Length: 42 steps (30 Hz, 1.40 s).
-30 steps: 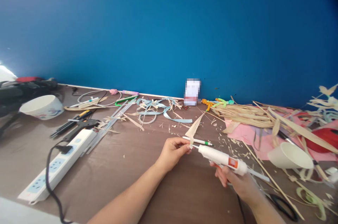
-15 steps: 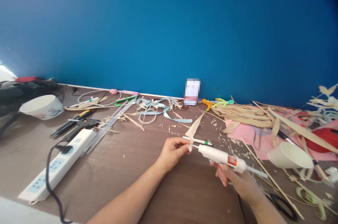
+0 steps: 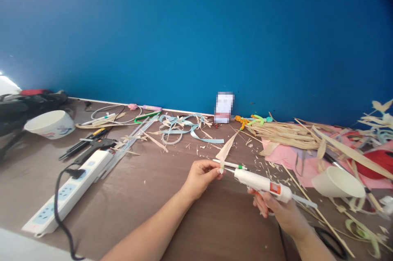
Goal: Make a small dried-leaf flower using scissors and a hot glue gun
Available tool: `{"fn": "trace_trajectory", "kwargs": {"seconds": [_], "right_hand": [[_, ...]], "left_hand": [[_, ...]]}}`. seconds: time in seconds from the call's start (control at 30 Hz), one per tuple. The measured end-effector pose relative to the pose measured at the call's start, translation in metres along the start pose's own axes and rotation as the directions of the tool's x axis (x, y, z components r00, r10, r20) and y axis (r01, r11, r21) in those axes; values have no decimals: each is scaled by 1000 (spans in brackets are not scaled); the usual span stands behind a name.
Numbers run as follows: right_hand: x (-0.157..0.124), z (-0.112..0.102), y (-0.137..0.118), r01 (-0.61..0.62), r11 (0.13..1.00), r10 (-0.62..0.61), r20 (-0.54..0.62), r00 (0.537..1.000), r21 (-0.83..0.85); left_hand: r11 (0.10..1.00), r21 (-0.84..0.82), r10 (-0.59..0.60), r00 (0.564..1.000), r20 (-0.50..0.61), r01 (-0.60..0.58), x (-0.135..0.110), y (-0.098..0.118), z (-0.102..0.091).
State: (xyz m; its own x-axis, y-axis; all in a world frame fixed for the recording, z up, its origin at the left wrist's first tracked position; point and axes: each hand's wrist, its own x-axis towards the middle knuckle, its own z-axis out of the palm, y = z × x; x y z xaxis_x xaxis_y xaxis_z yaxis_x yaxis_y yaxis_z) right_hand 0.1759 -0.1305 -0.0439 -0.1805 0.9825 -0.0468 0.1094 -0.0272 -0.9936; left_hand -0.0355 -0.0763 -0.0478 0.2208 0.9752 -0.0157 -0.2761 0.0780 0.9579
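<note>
My left hand is closed in a pinch on a small pale piece of dried husk. In my right hand is a white hot glue gun with orange parts and a glue stick out of its back. Its nozzle points left, close beside the pinched husk; whether they touch I cannot tell. Just behind my left fingertips lies a white pen with a green band. A wider husk piece stretches away behind the pen, and its lower end overlaps the pinched piece in view.
To the left lie a power strip, a black glue gun, clear glue sticks and a white bowl. Rightward are a husk pile, pink paper, a paper cup and black-handled scissors. Light-blue ribbon lies behind.
My right hand has drawn the glue gun slightly to the right, so its nozzle is a little farther from my left fingertips. My left hand has stayed nearly still.
</note>
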Motion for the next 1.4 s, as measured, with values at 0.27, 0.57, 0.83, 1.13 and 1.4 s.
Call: {"fn": "trace_trajectory", "kwargs": {"seconds": [0.27, 0.57, 0.83, 1.13, 1.4], "right_hand": [[-1, 5, -5, -2, 1000, 1, 15, 1000, 19], [0, 5, -6, -34, 999, 34, -20, 999, 33], [1, 5, -7, -35, 999, 35, -35, 999, -6], [0, -1, -2, -5, 1000, 5, -6, 1000, 8], [0, 3, -3, 4, 1000, -4, -6, 1000, -11]], "left_hand": [[999, 19, 25, 998, 58, -27, 0, 0, 1], [999, 35, 15, 998, 55, -17, -1, 3, 2], [999, -28, 27, 998, 57, -26, -1, 1, 2], [997, -68, 24, 999, 25, -22, 0, 0, 1], [999, -9, 42, 998, 41, -42, 0, -1, 2]]}}
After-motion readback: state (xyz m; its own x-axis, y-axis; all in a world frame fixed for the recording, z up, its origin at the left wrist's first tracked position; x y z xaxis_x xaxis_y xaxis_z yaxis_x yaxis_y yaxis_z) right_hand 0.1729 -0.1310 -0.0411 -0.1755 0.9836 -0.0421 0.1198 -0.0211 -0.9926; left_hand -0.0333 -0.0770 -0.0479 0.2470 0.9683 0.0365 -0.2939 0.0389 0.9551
